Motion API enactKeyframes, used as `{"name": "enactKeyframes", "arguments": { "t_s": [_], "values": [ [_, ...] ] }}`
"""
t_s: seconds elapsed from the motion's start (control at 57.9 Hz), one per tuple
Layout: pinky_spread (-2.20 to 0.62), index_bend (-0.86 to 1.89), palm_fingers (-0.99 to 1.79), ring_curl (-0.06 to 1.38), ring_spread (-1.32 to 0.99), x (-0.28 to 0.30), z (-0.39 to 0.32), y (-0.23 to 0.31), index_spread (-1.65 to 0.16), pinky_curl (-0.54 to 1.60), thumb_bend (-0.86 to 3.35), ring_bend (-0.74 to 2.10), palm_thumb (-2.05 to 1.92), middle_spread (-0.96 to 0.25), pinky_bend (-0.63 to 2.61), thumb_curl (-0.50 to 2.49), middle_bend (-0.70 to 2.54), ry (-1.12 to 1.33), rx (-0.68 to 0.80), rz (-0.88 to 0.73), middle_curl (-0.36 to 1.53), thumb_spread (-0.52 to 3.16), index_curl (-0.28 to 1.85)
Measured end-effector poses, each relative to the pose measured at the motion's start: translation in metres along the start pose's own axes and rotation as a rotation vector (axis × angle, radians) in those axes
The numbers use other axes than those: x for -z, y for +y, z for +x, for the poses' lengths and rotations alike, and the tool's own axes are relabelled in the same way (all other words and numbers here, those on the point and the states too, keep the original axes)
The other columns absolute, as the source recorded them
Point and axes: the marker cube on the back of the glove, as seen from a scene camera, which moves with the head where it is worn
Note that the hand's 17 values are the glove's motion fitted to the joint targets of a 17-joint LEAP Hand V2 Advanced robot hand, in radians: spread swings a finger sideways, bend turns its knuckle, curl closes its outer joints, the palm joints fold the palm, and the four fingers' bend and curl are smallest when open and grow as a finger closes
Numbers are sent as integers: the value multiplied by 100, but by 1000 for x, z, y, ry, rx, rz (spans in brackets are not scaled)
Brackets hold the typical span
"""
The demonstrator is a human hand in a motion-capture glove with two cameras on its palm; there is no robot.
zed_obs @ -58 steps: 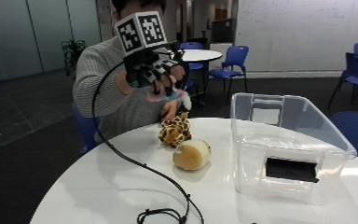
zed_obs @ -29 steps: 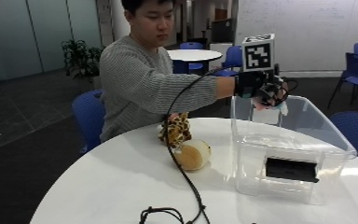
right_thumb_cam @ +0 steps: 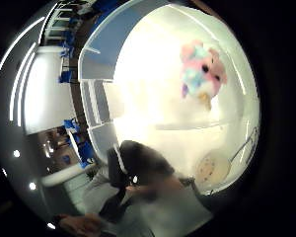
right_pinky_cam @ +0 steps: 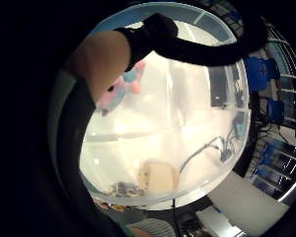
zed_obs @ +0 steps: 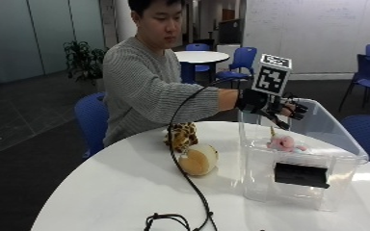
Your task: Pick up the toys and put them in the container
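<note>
The right hand (zed_obs: 276, 109) is above the bin (zed_obs: 339, 139), fingers spread wide, holding nothing. The pink toy (zed_obs: 283, 142) is inside the bin. The giraffe (zed_obs: 181, 135) and round toy (zed_obs: 198, 160) lie on the table (zed_obs: 108, 192) beside it.

The outside view looks across the round white table (zed_obs: 108, 192) from its near edge, facing the seated person, with the clear plastic container (zed_obs: 339, 159) close on one side. The 2 palm views ride on the gloved right hand (zed_obs: 271, 107) above the container and look down into it from close range. Both share the pink and blue plush toy (right_thumb_cam: 202, 74) (right_pinky_cam: 119, 90) inside, and the round tan plush (zed_obs: 198, 160) (right_thumb_cam: 213, 169), probably seen through the container wall.
</note>
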Motion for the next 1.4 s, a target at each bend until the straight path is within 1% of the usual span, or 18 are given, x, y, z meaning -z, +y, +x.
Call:
{"name": "enactKeyframes", "arguments": {
  "t_s": [0.121,0.207,0.276,0.362,0.431,0.552,0.621,0.742,0.966,1.07,1.156,1.26,1.398],
  "values": [
    [2,16,-25,34,-6,3,1,21,-40,42,-10,15,-12,-11,101,51,7,-5,36,25,37,102,60],
    [4,16,-23,32,-4,6,11,47,-39,40,-9,15,-11,-11,97,44,9,-4,31,50,33,103,57],
    [5,16,-22,31,-4,10,30,81,-39,39,-8,15,-10,-11,95,40,10,-11,26,92,31,105,55],
    [5,16,-18,30,-3,18,72,136,-38,37,-8,15,-11,-11,92,35,12,-50,-26,162,29,111,52],
    [5,17,-16,29,-3,11,84,177,-39,36,-8,15,-11,-12,90,31,14,-50,-36,210,28,115,50],
    [6,18,-11,28,-3,1,106,210,-39,35,-7,17,-11,-12,86,27,14,-49,-78,213,28,119,48],
    [6,19,-10,27,-3,-6,108,215,-40,35,-7,17,-10,-12,86,24,14,-50,-91,195,27,120,48],
    [6,18,-8,27,-3,-29,111,208,-40,35,-7,18,-10,-12,85,21,14,-35,-92,159,26,121,46],
    [6,18,-8,27,-4,-114,112,184,-40,35,-5,19,-6,-12,86,20,14,-58,-125,7,25,123,44],
    [6,16,-8,28,-4,-147,113,179,-39,35,-4,20,-4,-12,88,20,13,-11,-149,-51,24,124,43],
    [6,15,-6,28,-4,-166,111,178,-39,37,-2,21,-1,-12,97,22,12,45,-171,-43,23,124,41],
    [4,14,3,31,-6,-176,108,180,-40,40,0,31,4,-13,111,25,13,76,-177,-23,21,124,38],
    [2,14,7,34,-9,-177,112,179,-41,41,0,43,9,-15,115,28,18,75,-177,-16,23,123,36]
  ]
}}
